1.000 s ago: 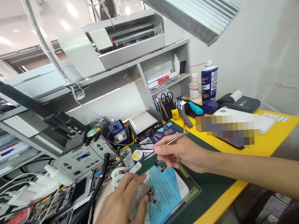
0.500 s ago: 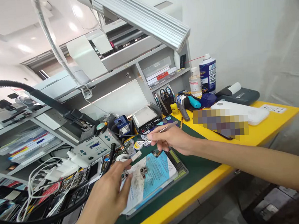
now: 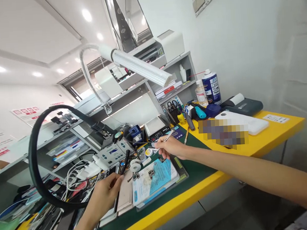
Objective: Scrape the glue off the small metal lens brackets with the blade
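Note:
My right hand (image 3: 172,147) is closed around slim metal tweezers (image 3: 168,135), above the back of a blue-and-white booklet (image 3: 162,183). On the booklet lie a small camera module (image 3: 151,173) and, at its left edge, another small dark part (image 3: 136,176). A further small part (image 3: 162,159) is near its back edge, below my right fingers. My left hand (image 3: 107,189) is beside a pale gold phone shell (image 3: 125,193), thumb and forefinger drawn together near the black hose end (image 3: 126,161). Whatever is between those fingers, if anything, is hidden.
A white spool (image 3: 135,165) stands behind the booklet. The black hose (image 3: 34,162) loops at the left over cables and phone parts. A soldering station (image 3: 114,153), a lamp (image 3: 143,67), a spray can (image 3: 211,88) and a white phone (image 3: 242,122) surround the bench.
My left hand has moved left off the booklet, and its fingers have drawn together. My right hand still holds the tweezers above the booklet's back. The view has tilted upward.

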`<action>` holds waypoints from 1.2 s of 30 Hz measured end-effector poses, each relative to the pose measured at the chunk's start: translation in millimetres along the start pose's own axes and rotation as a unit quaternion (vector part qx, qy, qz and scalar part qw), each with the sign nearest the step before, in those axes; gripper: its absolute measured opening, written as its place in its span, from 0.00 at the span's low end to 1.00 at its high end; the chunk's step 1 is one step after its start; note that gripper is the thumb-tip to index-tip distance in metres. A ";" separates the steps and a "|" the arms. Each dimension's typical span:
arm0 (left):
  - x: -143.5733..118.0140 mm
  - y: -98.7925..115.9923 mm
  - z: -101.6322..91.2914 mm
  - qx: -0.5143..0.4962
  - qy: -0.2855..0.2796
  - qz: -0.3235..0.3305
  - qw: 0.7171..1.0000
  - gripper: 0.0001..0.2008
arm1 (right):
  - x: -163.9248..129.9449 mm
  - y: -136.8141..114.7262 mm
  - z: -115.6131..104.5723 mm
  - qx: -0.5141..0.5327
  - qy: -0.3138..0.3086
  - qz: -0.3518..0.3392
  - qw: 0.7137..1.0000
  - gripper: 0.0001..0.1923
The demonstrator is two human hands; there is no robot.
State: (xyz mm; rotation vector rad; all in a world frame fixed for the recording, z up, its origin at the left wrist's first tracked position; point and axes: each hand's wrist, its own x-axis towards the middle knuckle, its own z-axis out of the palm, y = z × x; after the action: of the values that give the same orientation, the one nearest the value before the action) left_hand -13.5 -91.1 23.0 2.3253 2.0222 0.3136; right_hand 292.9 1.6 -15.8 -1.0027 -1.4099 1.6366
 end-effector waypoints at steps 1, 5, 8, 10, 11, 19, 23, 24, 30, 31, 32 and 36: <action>-0.4 2.4 -2.6 0.004 -0.010 -0.002 1.000 0.17 | 0.1 -1.3 0.1 0.002 0.000 -0.002 1.000 0.16; 1.5 18.2 -3.9 0.025 -0.041 0.004 0.999 0.13 | -1.6 -4.8 1.0 0.003 -0.008 -0.014 1.000 0.16; 7.4 28.9 4.4 0.033 -0.047 0.025 0.998 0.16 | -1.9 -3.9 -0.1 -0.001 -0.013 -0.021 1.000 0.15; 12.0 33.0 9.9 0.030 -0.053 0.044 0.997 0.17 | -1.4 -2.4 -2.2 -0.004 -0.009 -0.022 1.000 0.15; 14.0 34.0 11.8 0.028 -0.057 0.052 0.997 0.17 | -1.1 -1.7 -3.3 -0.006 -0.006 -0.020 1.000 0.16; 17.7 31.9 15.9 0.033 -0.065 0.025 0.997 0.22 | -0.8 0.1 -7.3 -0.020 0.003 0.003 1.000 0.14; 14.5 34.1 22.0 0.035 -0.057 0.014 0.998 0.20 | -5.2 -0.4 -5.1 -0.022 -0.012 0.007 1.000 0.13; 14.1 34.4 22.5 0.037 -0.053 0.014 0.998 0.20 | -6.5 -0.6 -4.2 -0.019 -0.015 0.005 1.000 0.13; 22.5 30.7 14.3 0.046 -0.061 0.061 0.995 0.18 | -13.0 -2.5 0.5 0.024 -0.011 -0.010 1.000 0.19; 25.1 29.9 13.2 0.046 -0.069 0.076 0.994 0.16 | -13.9 -2.6 0.9 0.030 -0.011 -0.008 0.999 0.20; 27.8 29.1 12.6 0.047 -0.076 0.089 0.992 0.13 | -14.7 -2.5 1.2 0.035 -0.012 -0.005 0.999 0.21; 35.6 26.9 14.8 0.054 -0.082 0.118 0.988 0.09 | -17.3 -1.9 2.1 0.040 -0.021 0.017 0.999 0.22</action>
State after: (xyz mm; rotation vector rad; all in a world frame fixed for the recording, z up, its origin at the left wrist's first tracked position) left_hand 19.9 -58.6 17.3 2.5642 1.7345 0.0175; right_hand 298.3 -14.8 -12.1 -0.9558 -1.3498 1.7340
